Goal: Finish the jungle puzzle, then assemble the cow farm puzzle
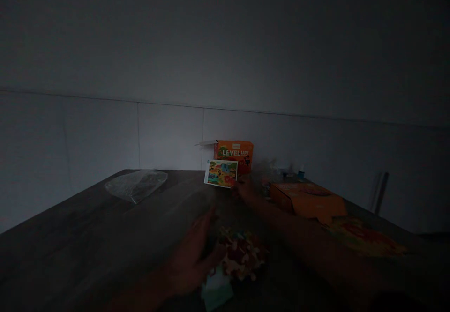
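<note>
Left arm: enters from the lower left of the frame and slants up toward the lower centre.
Left hand: thumb and fingers spread wide, fingers pointing up the frame, beside the heap of multicoloured puzzle pieces at lower centre.
Right arm: stretches diagonally from the lower right corner to the centre.
Right hand: reaches to the lower right corner of the white-bordered rectangular picture card; dimness and blur hide whether it grips or only touches.
Picture card: centre of the frame, slightly tilted, in front of the orange "LEVEL UP!" cardboard box.
Pale green flat piece: bottom centre, near the left hand.
Orange cardboard box lying flat: right of centre, beyond the right forearm.
</note>
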`<state>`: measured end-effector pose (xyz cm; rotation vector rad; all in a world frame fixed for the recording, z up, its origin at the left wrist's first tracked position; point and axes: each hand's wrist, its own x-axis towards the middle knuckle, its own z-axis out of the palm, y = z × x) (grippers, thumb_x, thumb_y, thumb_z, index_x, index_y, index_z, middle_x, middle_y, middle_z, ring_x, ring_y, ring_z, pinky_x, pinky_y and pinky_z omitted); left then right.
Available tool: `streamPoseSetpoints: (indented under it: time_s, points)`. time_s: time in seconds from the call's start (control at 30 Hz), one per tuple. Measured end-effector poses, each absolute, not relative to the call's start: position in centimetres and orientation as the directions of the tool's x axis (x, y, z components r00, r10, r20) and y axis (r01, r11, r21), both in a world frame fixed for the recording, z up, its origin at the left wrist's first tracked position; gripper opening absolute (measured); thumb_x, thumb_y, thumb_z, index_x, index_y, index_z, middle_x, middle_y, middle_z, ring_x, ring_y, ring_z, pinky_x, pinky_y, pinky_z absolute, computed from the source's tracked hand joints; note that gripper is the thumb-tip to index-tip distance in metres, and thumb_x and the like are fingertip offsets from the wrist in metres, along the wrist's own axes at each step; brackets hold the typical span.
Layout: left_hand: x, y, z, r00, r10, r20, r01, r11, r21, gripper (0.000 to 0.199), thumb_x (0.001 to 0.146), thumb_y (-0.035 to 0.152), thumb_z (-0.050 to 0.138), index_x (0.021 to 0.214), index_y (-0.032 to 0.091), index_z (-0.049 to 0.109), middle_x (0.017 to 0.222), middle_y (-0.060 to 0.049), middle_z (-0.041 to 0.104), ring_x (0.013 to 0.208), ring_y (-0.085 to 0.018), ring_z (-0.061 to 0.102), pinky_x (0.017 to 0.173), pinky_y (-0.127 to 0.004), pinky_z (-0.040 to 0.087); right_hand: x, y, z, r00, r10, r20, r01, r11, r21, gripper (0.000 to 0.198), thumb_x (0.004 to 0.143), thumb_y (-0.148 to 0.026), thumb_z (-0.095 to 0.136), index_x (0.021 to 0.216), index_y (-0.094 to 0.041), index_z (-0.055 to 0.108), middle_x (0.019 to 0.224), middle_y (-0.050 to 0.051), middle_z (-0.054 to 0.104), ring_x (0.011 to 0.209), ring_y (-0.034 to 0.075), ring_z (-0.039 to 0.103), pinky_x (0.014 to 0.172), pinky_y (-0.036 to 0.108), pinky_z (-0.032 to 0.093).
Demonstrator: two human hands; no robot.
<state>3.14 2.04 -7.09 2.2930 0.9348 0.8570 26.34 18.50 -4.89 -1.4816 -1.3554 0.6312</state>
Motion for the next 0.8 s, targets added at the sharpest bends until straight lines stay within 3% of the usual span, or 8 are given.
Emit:
streamPoseSetpoints:
  time_s: [0.1,0.17,0.3,0.37,0.47,0.57,0.7,0.8]
  points:
    - [2.9,2.4,-6.6,0.350,0.880,0.322,0.201,-0.406,0.892,0.095,0.095,0.063,0.044,0.156,0.023,-0.016,0.155,-0.017,0.037,0.144,-0.033,0.033,0.119,-0.057,0.019,28.5,13.0,-4.7,0.167,0.887,0.430,0.498,0.301,-0.813,0.025,0.098,-0.036,0.052,0.108,-0.016,0.063,0.090,0.006,0.072,0.059,0.013,0.065,0.056,0.025,0.052]
    - [2.9,2.2,-5.5,0.257,0.934,0.247,-0.030,-0.248,0.968,0.099,0.092,0.068,0.046,0.156,0.025,-0.017,0.152,-0.017,0.042,0.140,-0.033,0.041,0.118,-0.055,0.024,30.5,8.8,-4.7,0.105,0.845,0.524,0.555,0.387,-0.736,0.025,0.092,-0.040,0.059,0.105,-0.019,0.067,0.092,0.007,0.074,0.070,0.019,0.069,0.065,0.029,0.055]
    - [2.7,1.4,-3.0,0.342,0.935,0.089,-0.458,0.084,0.885,0.097,0.087,0.075,0.048,0.158,0.024,0.006,0.140,-0.019,0.056,0.117,-0.036,0.063,0.099,-0.051,0.049,32.7,3.8,-4.8,-0.309,0.561,0.768,0.656,0.711,-0.255,0.026,0.094,-0.033,0.051,0.106,-0.022,0.072,0.093,0.009,0.076,0.080,0.025,0.073,0.072,0.037,0.058]
    - [2.2,1.0,-2.2,0.421,0.905,0.057,-0.525,0.192,0.829,0.092,0.084,0.075,0.053,0.154,0.021,0.025,0.134,-0.019,0.061,0.111,-0.038,0.066,0.091,-0.052,0.053,32.5,3.3,-4.7,-0.410,0.477,0.777,0.592,0.788,-0.170,0.030,0.094,-0.028,0.048,0.115,-0.023,0.069,0.109,0.009,0.075,0.092,0.025,0.073,0.079,0.038,0.059]
    - [1.4,0.5,-1.6,0.459,0.887,0.059,-0.468,0.184,0.865,0.079,0.080,0.050,0.074,0.144,0.015,0.043,0.127,-0.020,0.065,0.104,-0.036,0.069,0.085,-0.046,0.057,31.9,3.4,-4.4,-0.480,0.421,0.770,0.525,0.841,-0.133,0.034,0.095,-0.020,0.045,0.123,-0.023,0.065,0.125,0.009,0.069,0.106,0.023,0.069,0.087,0.038,0.057]
    - [0.9,0.5,-1.7,0.445,0.895,0.036,-0.343,0.133,0.930,0.066,0.078,0.024,0.078,0.137,0.013,0.052,0.128,-0.020,0.065,0.107,-0.032,0.068,0.085,-0.037,0.057,31.8,3.3,-3.7,-0.464,0.444,0.766,0.581,0.806,-0.115,0.028,0.092,-0.020,0.047,0.110,-0.022,0.068,0.112,0.008,0.074,0.096,0.022,0.071,0.079,0.033,0.056]
    - [1.0,0.7,-2.1,0.566,0.821,0.076,-0.340,0.148,0.929,0.057,0.080,0.027,0.076,0.132,0.013,0.058,0.132,-0.019,0.062,0.119,-0.033,0.061,0.094,-0.039,0.054,31.9,2.4,-2.5,-0.346,0.563,0.751,0.694,0.692,-0.198,0.014,0.081,-0.026,0.055,0.077,-0.018,0.065,0.067,0.004,0.068,0.058,0.017,0.062,0.054,0.026,0.041]
    - [1.1,0.8,-2.5,0.641,0.744,0.189,-0.398,0.111,0.910,0.056,0.085,0.042,0.071,0.132,0.017,0.059,0.144,-0.018,0.052,0.126,-0.035,0.056,0.096,-0.044,0.053,31.4,2.1,-1.9,-0.184,0.721,0.668,0.692,0.578,-0.433,0.016,0.073,-0.028,0.058,0.059,-0.019,0.056,0.052,0.000,0.056,0.050,0.014,0.051,0.049,0.024,0.031]
